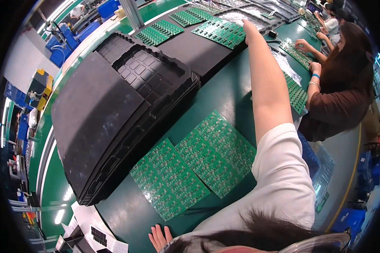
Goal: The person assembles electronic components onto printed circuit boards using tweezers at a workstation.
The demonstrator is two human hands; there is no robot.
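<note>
My left hand (pixel 159 238) rests at the table's near edge, its visible fingers stretched out and holding nothing. Just beyond it lie two green circuit board panels side by side, a left panel (pixel 166 179) and a right panel (pixel 217 154). My right arm reaches far across the table. At its end my right hand (pixel 246 27) is by the right edge of another green circuit board panel (pixel 219 31), which sits on a black foam sheet (pixel 179 52). The fingers of that hand are mostly hidden, so whether they grip the panel does not show.
Stacked black plastic trays (pixel 150 69), partly covered by a black sheet (pixel 99 109), fill the left side. Further panels (pixel 159 32) lie at the back. On the right a co-worker in a brown sleeve (pixel 335 109) handles a panel (pixel 297 52). White papers (pixel 93 223) lie lower left.
</note>
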